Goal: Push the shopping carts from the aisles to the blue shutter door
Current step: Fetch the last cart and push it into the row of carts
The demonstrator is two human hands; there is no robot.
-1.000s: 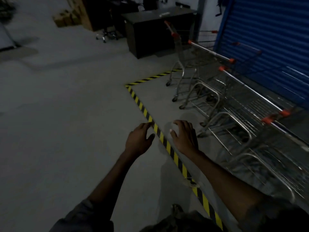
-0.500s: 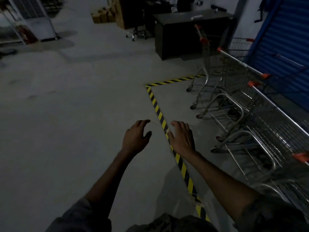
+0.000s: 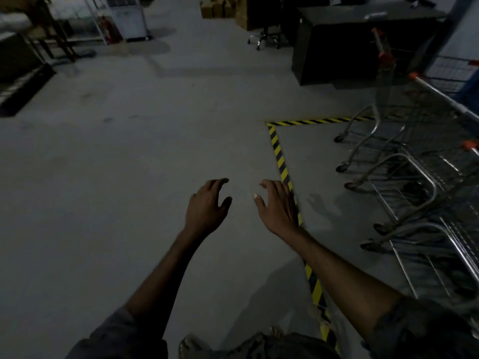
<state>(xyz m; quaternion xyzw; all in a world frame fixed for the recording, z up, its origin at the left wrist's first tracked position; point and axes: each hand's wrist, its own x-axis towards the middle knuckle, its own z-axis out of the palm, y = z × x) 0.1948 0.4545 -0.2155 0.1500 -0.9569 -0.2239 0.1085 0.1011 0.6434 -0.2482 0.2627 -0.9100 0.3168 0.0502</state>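
Several metal shopping carts [image 3: 414,177] with orange handle caps stand nested in a row at the right, inside a floor area marked by yellow-and-black tape [image 3: 278,154]. Only a sliver of the blue shutter door [image 3: 470,92] shows at the right edge. My left hand [image 3: 207,206] and my right hand [image 3: 278,206] are stretched out in front of me above the bare concrete floor, fingers spread, holding nothing. My right hand hovers over the tape line, well apart from the carts.
A dark desk [image 3: 357,45] stands at the back right with an office chair base [image 3: 265,40] beside it. Cardboard boxes [image 3: 217,6] sit at the far back. A white rack [image 3: 124,19] and a dark shelf unit [image 3: 18,71] are at the left. Grey floor spreads ahead.
The view has swung left, away from the shutter door and carts, which slid to the right edge. Both hands stay empty and outstretched.
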